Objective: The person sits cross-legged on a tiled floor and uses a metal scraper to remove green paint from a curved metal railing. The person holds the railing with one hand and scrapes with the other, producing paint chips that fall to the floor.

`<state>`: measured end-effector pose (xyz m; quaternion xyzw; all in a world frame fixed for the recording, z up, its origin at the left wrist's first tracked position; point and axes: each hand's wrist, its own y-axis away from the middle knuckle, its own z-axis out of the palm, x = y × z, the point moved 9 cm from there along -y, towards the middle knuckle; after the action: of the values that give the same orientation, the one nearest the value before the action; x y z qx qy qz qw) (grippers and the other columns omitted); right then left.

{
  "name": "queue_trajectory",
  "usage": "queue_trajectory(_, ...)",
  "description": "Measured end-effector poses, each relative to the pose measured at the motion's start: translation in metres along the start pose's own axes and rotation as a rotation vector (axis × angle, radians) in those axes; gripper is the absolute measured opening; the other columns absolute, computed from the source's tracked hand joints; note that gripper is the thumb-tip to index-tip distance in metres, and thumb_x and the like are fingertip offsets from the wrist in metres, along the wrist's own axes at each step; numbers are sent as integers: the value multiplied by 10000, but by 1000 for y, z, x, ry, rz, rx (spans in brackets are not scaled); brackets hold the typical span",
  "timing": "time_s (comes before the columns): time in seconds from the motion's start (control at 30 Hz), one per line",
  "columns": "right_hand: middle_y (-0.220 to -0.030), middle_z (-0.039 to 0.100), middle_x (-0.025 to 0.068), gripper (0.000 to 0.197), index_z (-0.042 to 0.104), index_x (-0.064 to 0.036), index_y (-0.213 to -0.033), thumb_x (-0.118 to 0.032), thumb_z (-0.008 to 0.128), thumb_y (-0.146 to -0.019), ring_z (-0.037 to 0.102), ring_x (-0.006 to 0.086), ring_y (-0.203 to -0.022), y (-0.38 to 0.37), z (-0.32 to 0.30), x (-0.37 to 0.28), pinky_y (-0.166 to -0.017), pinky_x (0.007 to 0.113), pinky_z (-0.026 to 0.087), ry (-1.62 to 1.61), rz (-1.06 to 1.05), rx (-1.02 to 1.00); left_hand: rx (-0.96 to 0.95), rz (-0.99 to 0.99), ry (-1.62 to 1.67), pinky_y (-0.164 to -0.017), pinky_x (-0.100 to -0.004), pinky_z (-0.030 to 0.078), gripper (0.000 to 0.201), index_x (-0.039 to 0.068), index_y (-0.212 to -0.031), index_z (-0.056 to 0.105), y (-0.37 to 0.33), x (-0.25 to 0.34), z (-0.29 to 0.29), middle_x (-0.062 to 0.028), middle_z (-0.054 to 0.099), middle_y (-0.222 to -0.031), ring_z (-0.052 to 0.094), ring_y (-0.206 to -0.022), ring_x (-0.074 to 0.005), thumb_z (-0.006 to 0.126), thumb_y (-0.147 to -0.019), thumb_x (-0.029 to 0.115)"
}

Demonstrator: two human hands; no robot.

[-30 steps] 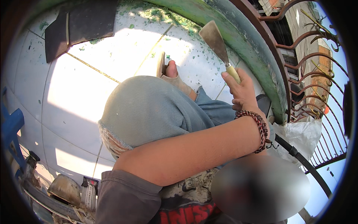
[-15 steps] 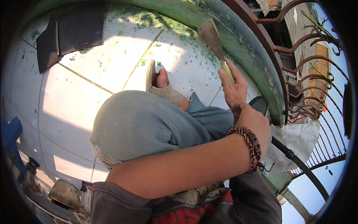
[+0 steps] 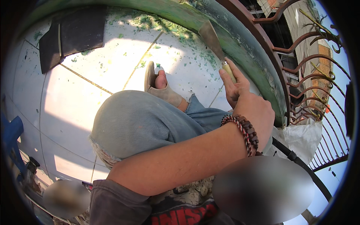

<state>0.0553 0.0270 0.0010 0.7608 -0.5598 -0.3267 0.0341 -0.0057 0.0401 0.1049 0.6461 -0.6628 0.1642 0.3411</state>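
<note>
In my right hand [image 3: 237, 84] is a scraper [image 3: 211, 37] with a wide worn metal blade and a pale wooden handle. Its blade points up and left, in front of the green curved wall [image 3: 258, 60]. My left arm crosses my body, and my left hand [image 3: 255, 110], with braided and beaded bracelets [image 3: 243, 131] at the wrist, lies over my right wrist. The left fingers bend out of sight, so their grip is hidden. Green paint flakes [image 3: 180, 33] lie scattered on the white tiles [image 3: 86, 97] along the wall's foot.
A dark flat sheet [image 3: 80, 33] lies at the far left. My bent knee [image 3: 131, 127] and sandalled foot [image 3: 161, 84] are in the middle. Brown metal railings [image 3: 300, 71] top the wall; a white sack [image 3: 303, 137] is at the right. A blue object [image 3: 13, 133] stands at the left.
My left hand and forearm have shifted slightly up, along my right wrist. The right hand and the scraper have hardly moved.
</note>
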Motion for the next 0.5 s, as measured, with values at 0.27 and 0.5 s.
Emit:
queue_trajectory(0.27, -1154, 693, 106, 452, 531, -314, -1388, -442, 583, -958, 658, 191, -1010, 20, -11, -20, -894, 299, 479, 346, -197, 78, -56, -75, -110, -968, -428, 433, 264, 29, -1056, 715, -6, -2, 1, -141, 676, -1137, 570, -1118, -314, 638, -831, 143)
queue_trajectory(0.5, -1110, 704, 100, 456, 547, -271, -1380, -444, 582, -960, 657, 156, -952, 19, -12, -26, -873, 282, 477, 198, -258, 113, -73, -142, 13, -917, -354, 430, 267, 53, -1122, 668, 4, -10, -24, -104, 655, -1108, 594, -1065, -221, 575, -891, 148)
